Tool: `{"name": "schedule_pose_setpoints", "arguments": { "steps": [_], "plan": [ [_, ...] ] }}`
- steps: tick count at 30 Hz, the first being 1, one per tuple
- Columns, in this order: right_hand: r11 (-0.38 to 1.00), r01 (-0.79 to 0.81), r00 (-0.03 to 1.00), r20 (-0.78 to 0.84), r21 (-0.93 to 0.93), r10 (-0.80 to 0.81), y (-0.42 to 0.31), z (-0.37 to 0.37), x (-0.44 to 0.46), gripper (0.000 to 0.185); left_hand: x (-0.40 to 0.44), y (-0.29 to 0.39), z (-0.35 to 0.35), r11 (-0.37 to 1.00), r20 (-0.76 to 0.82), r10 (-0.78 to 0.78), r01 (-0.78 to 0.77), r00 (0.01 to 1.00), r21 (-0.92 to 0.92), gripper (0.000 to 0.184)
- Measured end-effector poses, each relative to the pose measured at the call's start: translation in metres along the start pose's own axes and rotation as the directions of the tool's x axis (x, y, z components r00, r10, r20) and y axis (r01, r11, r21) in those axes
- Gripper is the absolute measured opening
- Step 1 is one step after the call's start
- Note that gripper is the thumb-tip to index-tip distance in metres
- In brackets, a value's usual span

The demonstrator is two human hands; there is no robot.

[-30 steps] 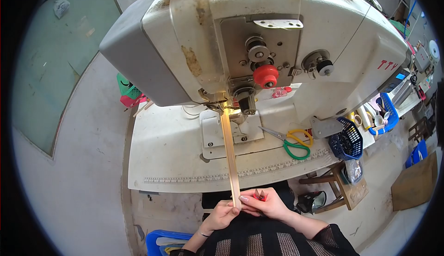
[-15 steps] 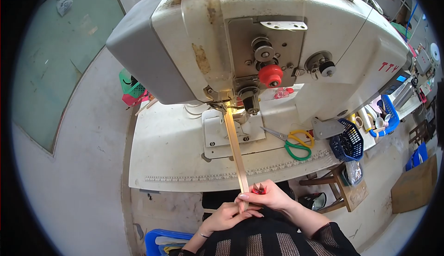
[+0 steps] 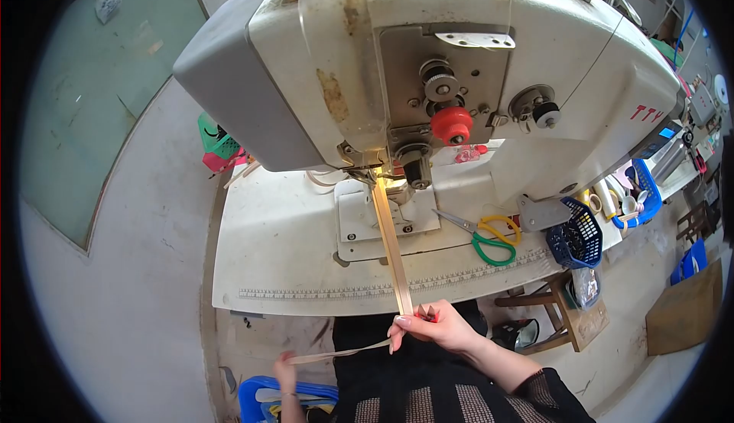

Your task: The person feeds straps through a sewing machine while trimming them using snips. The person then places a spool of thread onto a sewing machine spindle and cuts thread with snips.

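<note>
A beige strap (image 3: 391, 251) runs from under the sewing machine's (image 3: 451, 102) needle area down past the table's front edge. My right hand (image 3: 436, 327) pinches it there, and a pair of red-handled thread snips (image 3: 427, 314) is tucked in the same hand with its blades pointing up. Beyond the right fingers, a thin pale length of strap (image 3: 329, 355) stretches left over my lap. At its far end my left hand (image 3: 286, 373), somewhat blurred, is closed on it, above a blue basket (image 3: 252, 400).
Scissors (image 3: 489, 243) with green and yellow handles lie on the table right of the needle plate. A printed ruler (image 3: 367, 288) follows the front edge. A dark blue basket (image 3: 575, 232) stands at the right, above a wooden stool (image 3: 569, 320).
My left hand has left my right hand and moved down to the left, drawing a length of strap out sideways. My right hand stays nearly in place, still pinching the strap.
</note>
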State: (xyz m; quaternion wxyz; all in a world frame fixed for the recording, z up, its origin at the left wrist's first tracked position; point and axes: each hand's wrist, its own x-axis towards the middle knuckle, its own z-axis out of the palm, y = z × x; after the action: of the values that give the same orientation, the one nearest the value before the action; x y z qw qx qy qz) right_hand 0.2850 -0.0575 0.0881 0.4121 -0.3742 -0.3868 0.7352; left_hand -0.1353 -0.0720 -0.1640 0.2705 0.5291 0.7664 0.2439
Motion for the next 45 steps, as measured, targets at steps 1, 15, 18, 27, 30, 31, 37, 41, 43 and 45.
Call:
{"name": "schedule_pose_setpoints", "arguments": {
  "steps": [1, 15, 18, 27, 30, 31, 37, 41, 43, 45],
  "plan": [
    [1.000, 0.012, 1.000, 0.001, 0.009, -0.012, -0.001, 0.000, 0.000, 0.025, -0.001, -0.042, -0.011, 0.997, -0.175, -0.081, 0.081, 0.981, -0.007, 0.021],
    [0.998, -0.053, 0.996, 0.065, -0.022, 0.054, 0.007, 0.007, 0.007, 0.026, -0.050, 0.174, -0.203, 0.960, -0.665, 0.080, -0.237, 0.742, -0.149, 0.032],
    [0.999, -0.012, 0.999, 0.042, -0.040, 0.014, 0.000, 0.009, 0.001, 0.027, -0.050, 0.197, -0.182, 0.908, 0.233, 0.370, -0.403, 0.899, 0.111, 0.059],
    [0.996, 0.073, 0.993, 0.099, -0.058, -0.067, 0.014, 0.008, -0.004, 0.030, -0.030, 0.245, -0.094, 0.800, 0.618, 0.555, -0.560, 0.557, -0.215, 0.068],
    [0.998, 0.049, 0.993, 0.107, 0.031, -0.052, 0.019, 0.010, -0.002, 0.028, -0.039, 0.257, -0.058, 0.763, 0.656, 0.603, -0.568, 0.455, -0.308, 0.067],
    [0.998, 0.048, 0.993, 0.108, 0.031, -0.051, 0.017, 0.011, -0.002, 0.028, -0.043, 0.260, -0.046, 0.744, 0.666, 0.621, -0.578, 0.414, -0.334, 0.067],
    [0.999, 0.037, 0.992, 0.125, -0.004, -0.036, 0.010, 0.011, -0.005, 0.027, -0.053, 0.220, 0.015, 0.918, 0.762, 0.395, -0.260, 0.514, -0.300, 0.040],
    [0.995, 0.102, 0.990, 0.102, -0.016, -0.100, 0.008, 0.011, -0.007, 0.027, -0.044, 0.156, 0.044, 0.916, 0.497, 0.335, -0.154, 0.801, -0.370, 0.028],
    [0.992, 0.122, 0.990, 0.078, -0.033, -0.119, 0.011, 0.010, -0.004, 0.027, -0.032, 0.099, 0.051, 0.937, 0.302, 0.183, -0.074, 0.936, -0.341, 0.023],
    [0.998, 0.064, 0.998, 0.010, -0.007, -0.064, 0.013, 0.007, 0.000, 0.024, -0.023, 0.007, 0.059, 0.996, 0.159, 0.030, -0.015, 0.987, -0.093, 0.022]
  ]
}}
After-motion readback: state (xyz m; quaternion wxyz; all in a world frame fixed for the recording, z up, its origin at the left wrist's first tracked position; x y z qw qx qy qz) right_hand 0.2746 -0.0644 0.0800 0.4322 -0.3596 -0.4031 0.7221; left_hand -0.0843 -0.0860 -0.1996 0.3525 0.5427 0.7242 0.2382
